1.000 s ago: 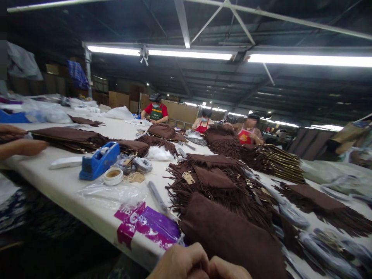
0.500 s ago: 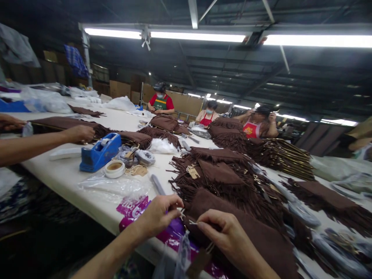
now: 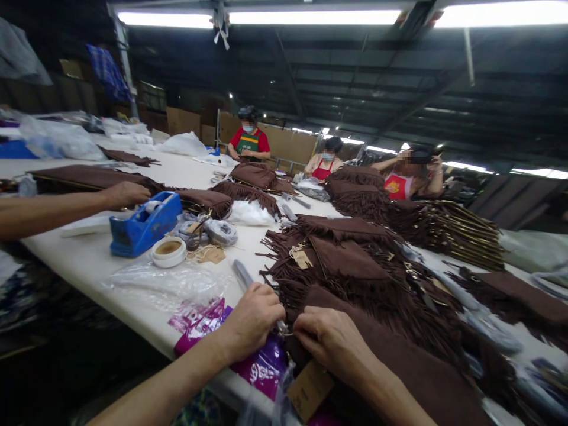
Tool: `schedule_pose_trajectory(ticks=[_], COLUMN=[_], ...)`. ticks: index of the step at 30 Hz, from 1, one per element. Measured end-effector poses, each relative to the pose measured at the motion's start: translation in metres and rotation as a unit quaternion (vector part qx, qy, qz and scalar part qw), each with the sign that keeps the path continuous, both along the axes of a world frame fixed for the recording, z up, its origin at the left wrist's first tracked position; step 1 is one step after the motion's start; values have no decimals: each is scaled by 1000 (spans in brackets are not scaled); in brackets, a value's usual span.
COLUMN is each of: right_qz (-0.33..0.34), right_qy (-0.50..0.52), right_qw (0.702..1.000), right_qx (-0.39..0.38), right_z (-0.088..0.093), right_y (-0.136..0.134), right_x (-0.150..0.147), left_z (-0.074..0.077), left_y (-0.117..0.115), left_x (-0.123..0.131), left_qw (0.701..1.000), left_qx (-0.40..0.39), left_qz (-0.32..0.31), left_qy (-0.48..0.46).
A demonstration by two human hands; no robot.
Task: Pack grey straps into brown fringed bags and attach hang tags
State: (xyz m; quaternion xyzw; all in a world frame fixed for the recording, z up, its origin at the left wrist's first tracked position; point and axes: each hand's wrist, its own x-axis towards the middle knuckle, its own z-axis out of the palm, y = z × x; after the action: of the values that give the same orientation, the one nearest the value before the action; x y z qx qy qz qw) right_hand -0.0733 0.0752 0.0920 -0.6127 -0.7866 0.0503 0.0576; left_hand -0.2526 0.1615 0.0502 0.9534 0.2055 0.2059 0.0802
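My left hand (image 3: 252,319) and my right hand (image 3: 331,340) are both closed in a pinch at the near corner of a brown fringed suede bag (image 3: 399,367) lying at the table's front edge. Between their fingertips is a small white string or fastener, too small to make out. A brown paper hang tag (image 3: 309,390) dangles just below my right hand. A purple plastic packet (image 3: 261,367) lies under my left hand. More brown fringed bags (image 3: 341,260) are piled just beyond.
A blue tape dispenser (image 3: 144,225) and a tape roll (image 3: 168,251) sit to the left on the white table (image 3: 97,266), with a co-worker's hand (image 3: 126,192) reaching beside them. Clear plastic bags (image 3: 168,284) lie near. Three people work at the far side, behind stacked bags (image 3: 448,228).
My two hands have come closer together at the bag's corner. The view has tilted down. The co-worker's hand stays by the tape dispenser.
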Motion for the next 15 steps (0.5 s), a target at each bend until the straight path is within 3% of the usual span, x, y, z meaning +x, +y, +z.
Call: schedule_pose_trajectory(ticks=[8,15], right_qz=[13,-15], right_qy=[22,50], right_qw=[1000,998], right_qx=[-13,-24], right_z=[12,10], right_y=[3,4], right_x=[1,-6], left_z=[21,22], left_y=[3,4], left_x=[2,3], left_qw=[1000,999], left_qx=[-21,-39], left_qz=[-15,-13], left_qy=[6,5])
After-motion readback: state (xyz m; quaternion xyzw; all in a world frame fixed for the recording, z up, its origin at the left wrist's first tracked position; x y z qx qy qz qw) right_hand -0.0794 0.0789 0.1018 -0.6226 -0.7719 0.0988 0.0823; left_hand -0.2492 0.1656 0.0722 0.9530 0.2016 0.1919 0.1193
